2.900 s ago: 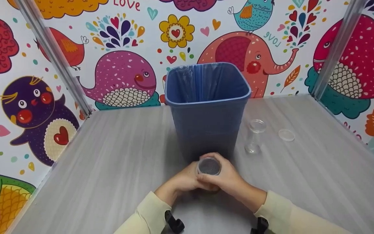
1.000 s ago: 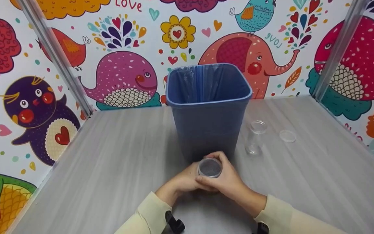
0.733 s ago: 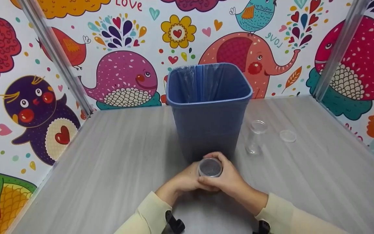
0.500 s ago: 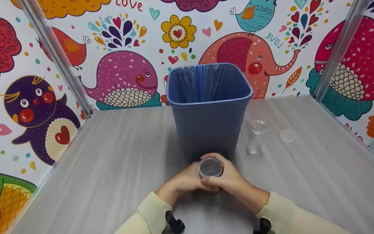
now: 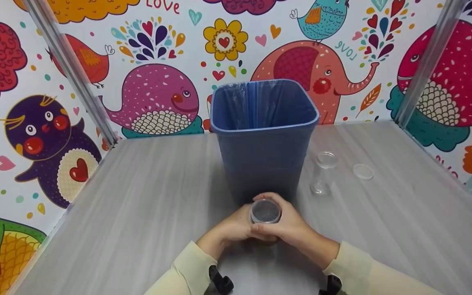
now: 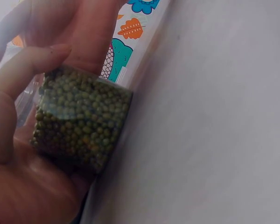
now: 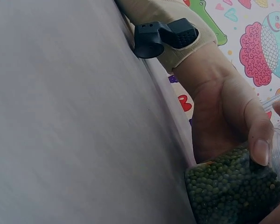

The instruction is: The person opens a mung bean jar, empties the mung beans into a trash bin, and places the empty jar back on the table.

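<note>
Low in the centre of the head view, a left hand (image 5: 230, 227) and right hand (image 5: 287, 227) curl their fingers around a clear jar (image 5: 265, 212) of small green beans (image 6: 79, 123), standing on the grey table (image 5: 137, 205) before a blue bin (image 5: 264, 135). Its lid looks on; the beans remain inside. At right stand an empty jar (image 5: 322, 172) and a loose lid (image 5: 363, 171). The bin's bottom is hidden.

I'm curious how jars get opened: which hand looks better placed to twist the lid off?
Probably the right hand: its fingers curl round the lid, while the left hand grips the bean-filled jar lower down.
</note>
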Demonstrator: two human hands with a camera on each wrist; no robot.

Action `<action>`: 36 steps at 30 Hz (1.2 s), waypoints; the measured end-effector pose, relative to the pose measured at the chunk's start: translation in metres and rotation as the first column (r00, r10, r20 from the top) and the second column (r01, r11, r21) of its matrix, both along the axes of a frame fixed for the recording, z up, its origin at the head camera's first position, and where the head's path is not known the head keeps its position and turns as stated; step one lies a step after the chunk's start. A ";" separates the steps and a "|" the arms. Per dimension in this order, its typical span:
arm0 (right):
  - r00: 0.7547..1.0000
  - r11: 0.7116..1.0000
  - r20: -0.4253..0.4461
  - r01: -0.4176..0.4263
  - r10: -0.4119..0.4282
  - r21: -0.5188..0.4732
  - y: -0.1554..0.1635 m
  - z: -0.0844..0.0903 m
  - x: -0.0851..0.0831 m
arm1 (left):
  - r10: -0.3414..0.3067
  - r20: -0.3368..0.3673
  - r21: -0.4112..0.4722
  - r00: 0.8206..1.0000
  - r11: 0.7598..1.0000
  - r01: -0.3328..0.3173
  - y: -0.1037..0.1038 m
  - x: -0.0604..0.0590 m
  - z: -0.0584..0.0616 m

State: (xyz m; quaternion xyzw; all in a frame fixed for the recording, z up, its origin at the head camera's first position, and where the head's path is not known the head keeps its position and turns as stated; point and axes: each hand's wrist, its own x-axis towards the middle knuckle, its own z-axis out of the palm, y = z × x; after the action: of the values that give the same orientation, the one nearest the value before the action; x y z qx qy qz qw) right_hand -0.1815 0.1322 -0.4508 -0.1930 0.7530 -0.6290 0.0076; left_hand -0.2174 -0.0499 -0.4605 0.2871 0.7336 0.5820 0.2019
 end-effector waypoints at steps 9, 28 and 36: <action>0.998 0.998 -0.017 0.062 -0.062 -0.010 -0.004 -0.003 0.002 | -0.016 -0.058 -0.008 0.998 1.000 0.015 0.000 -0.001 0.000; 0.991 0.991 0.011 0.134 -0.134 -0.025 -0.007 -0.002 0.003 | -0.036 -0.084 -0.002 0.996 0.999 0.036 0.000 -0.003 -0.001; 0.991 0.991 -0.003 0.132 -0.132 -0.015 -0.006 -0.001 0.004 | -0.025 -0.044 0.006 0.999 1.000 0.025 0.000 -0.002 -0.001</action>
State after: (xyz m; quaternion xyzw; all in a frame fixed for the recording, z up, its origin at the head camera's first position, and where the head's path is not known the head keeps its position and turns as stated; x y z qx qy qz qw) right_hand -0.1772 0.1263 -0.4520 -0.1443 0.7596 -0.6331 -0.0369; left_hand -0.2192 -0.0497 -0.4616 0.3096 0.7322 0.5755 0.1920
